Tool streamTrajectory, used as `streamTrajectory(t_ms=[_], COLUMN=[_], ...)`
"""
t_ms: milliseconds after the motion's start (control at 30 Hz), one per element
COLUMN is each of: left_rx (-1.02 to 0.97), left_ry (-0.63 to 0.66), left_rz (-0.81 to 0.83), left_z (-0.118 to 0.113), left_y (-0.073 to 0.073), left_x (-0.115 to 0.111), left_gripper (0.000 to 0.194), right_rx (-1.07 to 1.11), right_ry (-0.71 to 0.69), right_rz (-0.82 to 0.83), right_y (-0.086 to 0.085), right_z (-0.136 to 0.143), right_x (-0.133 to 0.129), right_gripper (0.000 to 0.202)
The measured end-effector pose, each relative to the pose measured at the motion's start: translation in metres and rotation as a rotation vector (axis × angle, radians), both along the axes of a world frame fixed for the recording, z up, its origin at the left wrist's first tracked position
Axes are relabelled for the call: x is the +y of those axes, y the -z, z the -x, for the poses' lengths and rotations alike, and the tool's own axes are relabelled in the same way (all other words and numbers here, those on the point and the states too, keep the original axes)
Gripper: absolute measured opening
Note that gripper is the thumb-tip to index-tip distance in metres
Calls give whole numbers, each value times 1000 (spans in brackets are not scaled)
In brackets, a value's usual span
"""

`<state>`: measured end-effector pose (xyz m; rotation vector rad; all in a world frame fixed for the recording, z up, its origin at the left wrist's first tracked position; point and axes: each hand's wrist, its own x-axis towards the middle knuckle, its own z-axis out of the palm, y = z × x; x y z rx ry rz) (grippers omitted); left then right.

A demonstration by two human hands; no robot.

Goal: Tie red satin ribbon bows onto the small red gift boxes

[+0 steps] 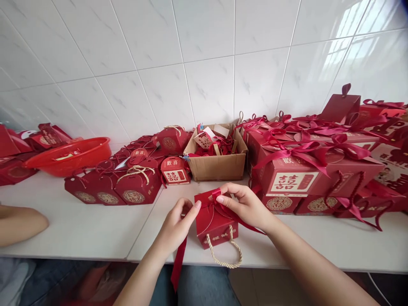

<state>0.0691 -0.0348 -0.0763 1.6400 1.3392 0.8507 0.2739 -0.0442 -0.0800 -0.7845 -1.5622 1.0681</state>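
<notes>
1. Pinching a loop of glossy red satin ribbon (216, 194) above the box lid, with thumb and forefinger of the right hand (247, 204) nearly pressed together.
2. Curling the fingers of the left hand (180, 225) at the lid's left edge, thumb stretched toward the knot; hard to tell, with fingers partly hidden, whether gripping the ribbon tail just below.
3. Showing, between both hands and near the table's front edge, a small red paperboard gift box (204, 225), flat-sided, with curved lid flaps, gold lettering and a twisted cream rope handle (240, 253) drooping in front.
4. Trailing one ribbon end past the table edge, another beneath the right hand.
5. Behind the gift box, holding red and pale paper pieces in a plain brown cardboard carton (216, 168), open at the top.
6. Left of the carton, grouping faceted dark-red boxes (137, 196) with round gold medallions and cords, beside a small double-happiness box (175, 175); farther left, a smooth red plastic basin (68, 159).
7. To the right, piling ribbon-tied gift boxes (290, 180) with satin bows and dark-red rope handles.
8. Resting everything on a smooth white table (270, 253), seamed at left, against glossy, grey-veined wall tiles (210, 89) reflecting a window.
9. At far left, laying another person's forearm (22, 225) on the tabletop.
</notes>
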Motion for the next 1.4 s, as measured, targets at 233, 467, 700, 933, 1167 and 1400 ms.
streamTrajectory(t_ms=[233,467,700,933,1167,1400], left_rx=[-318,-139,-222,-369,-62,74], left_ry=[108,64,273,232,235,95], left_rz=[233,32,-24,5,-158,-319], left_z=[-3,15,9,-24,-7,-8], left_y=[-4,-34,-74,-65,-47,-27], left_x=[-6,-13,-15,13,6,-2], left_gripper=[36,29,22,20,24,16], right_rx=[10,-287,-457,-439,-325,-311], right_ry=[-86,221,217,127,77,89], right_rz=[70,46,-176,-243,-182,-196], right_y=[-3,-10,-17,-14,-9,-9], right_z=[6,23,22,15,17,13], right_x=[-5,-9,-8,-13,-8,-7], right_gripper=[22,14,16,27,30,26])
